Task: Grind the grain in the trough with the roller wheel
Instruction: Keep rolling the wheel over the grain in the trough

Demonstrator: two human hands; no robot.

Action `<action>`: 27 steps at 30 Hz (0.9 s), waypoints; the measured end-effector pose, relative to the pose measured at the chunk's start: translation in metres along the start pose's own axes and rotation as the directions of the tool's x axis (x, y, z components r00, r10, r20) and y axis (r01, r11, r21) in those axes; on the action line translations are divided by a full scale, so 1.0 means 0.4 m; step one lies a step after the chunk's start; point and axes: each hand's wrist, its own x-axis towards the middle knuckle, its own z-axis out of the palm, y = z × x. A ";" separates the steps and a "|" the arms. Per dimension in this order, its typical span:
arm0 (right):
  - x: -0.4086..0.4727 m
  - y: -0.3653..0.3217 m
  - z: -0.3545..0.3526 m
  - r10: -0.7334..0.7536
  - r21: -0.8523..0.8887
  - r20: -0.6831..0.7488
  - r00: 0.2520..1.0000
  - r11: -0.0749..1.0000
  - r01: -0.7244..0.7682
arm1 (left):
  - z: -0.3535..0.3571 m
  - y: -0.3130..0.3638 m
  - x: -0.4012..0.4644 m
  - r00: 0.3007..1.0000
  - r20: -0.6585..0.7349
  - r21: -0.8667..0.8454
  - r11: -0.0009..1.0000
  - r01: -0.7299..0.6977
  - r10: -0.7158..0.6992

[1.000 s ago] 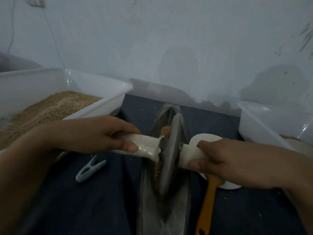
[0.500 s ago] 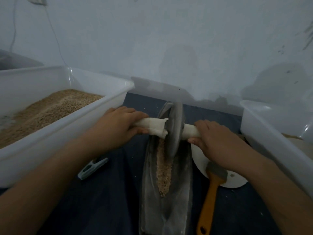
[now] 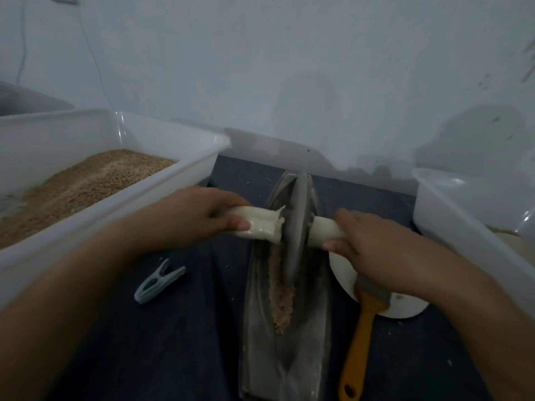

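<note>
The roller wheel point(image 3: 296, 227) stands in the trough's point(image 3: 285, 357) far half, slightly nearer me than half a second ago, grain point(image 3: 280, 296) trailing toward me. My left hand point(image 3: 199, 218) and right hand point(image 3: 367, 241) each grip its white handle point(image 3: 260, 222).

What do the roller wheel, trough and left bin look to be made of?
Roller wheel: dull grey disc, likely cast metal or stone.
Trough: dark grey with a faint sheen, probably metal.
Left bin: translucent white plastic, smooth and glossy.

grey wheel point(image 3: 296, 227) on white handle point(image 3: 257, 224) | dull grey trough point(image 3: 312, 328) | tan-brown grain point(image 3: 282, 296) | white tub point(image 3: 162, 175) of golden grain | pale blue-grey peg point(image 3: 157, 282) | orange-handled brush point(image 3: 359, 351) | dark navy cloth point(image 3: 173, 342)
</note>
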 end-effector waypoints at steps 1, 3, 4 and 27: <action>0.014 0.009 0.018 0.006 -0.044 -0.075 0.997 0.999 -0.009 | 0.015 0.000 0.008 0.996 -0.093 0.070 0.998 0.002 0.004; 0.029 0.022 0.046 0.027 -0.113 -0.223 0.974 0.992 -0.054 | 0.040 0.001 0.020 0.970 -0.237 0.222 0.975 0.003 0.051; 0.032 0.027 0.053 0.037 -0.118 -0.248 0.968 0.991 -0.068 | 0.047 0.000 0.023 0.958 -0.277 0.260 0.966 -0.004 0.078; 0.036 0.028 0.044 0.044 -0.077 -0.195 0.980 0.995 -0.060 | 0.052 0.005 0.030 0.950 -0.299 0.296 0.955 -0.002 0.094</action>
